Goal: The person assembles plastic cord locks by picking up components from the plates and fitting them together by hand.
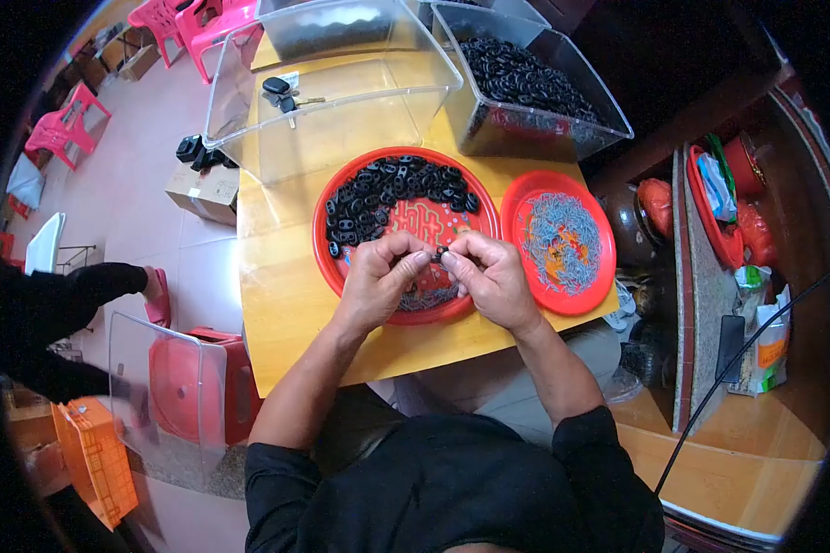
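Over the front half of a large red round tray [321, 241], my left hand [376, 278] and my right hand [494, 281] meet, thumbs and forefingers pinching a small black plastic piece [441, 252] between them. Fingertips cover most of that piece. Many black oval pieces with two holes [364, 198] lie heaped along the tray's far and left sides. Thin grey pins or screws [424, 299] are spread at its near edge, partly below my hands. To the right, a smaller red tray [609, 267] holds many more small grey pins [563, 241]; they are too small to tell exactly.
Behind the trays on the yellow table [290, 341] stand a clear bin [341, 152] with keys [286, 96] by it and another bin [572, 138] full of black pieces. A cluttered shelf [687, 304] is at right. Someone's leg [106, 281] and an orange crate [97, 461] are at left.
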The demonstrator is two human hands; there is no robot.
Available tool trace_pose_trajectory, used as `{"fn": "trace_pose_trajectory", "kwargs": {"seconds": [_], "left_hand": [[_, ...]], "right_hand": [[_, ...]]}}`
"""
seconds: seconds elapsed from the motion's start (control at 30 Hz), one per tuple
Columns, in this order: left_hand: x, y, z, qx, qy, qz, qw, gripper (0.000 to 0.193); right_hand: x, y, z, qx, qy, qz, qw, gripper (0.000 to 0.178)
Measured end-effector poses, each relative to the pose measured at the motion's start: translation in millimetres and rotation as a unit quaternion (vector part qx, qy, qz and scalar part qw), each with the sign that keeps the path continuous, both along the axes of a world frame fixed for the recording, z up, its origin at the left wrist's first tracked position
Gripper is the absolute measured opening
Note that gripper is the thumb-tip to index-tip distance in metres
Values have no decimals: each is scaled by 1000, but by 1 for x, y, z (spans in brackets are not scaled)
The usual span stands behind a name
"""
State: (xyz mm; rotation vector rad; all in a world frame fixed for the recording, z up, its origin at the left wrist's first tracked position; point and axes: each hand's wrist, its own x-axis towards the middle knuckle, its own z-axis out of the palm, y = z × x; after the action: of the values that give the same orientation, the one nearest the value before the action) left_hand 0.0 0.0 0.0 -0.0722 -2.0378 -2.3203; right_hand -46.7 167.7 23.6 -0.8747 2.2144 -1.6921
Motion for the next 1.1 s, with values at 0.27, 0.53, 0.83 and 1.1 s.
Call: {"fn": "trace_pose_trajectory", "kwargs": {"seconds": [0.27,0.53,0.83,1.1], "left_hand": [[1,0,6,9,-1,-12,1000,11],[1,0,5,-28,5,-7,1000,10],[0,5,1,-221,141,92,961,3],[-2,4,-5,-131,68,53,988,8]], "right_hand": [[3,-1,2,9,33,-15,999,9],[4,-4,8,28,106,-20,994,8],[10,-14,-8,24,90,-49,994,11],[4,-8,-8,-93,-251,-23,963,14]]}}
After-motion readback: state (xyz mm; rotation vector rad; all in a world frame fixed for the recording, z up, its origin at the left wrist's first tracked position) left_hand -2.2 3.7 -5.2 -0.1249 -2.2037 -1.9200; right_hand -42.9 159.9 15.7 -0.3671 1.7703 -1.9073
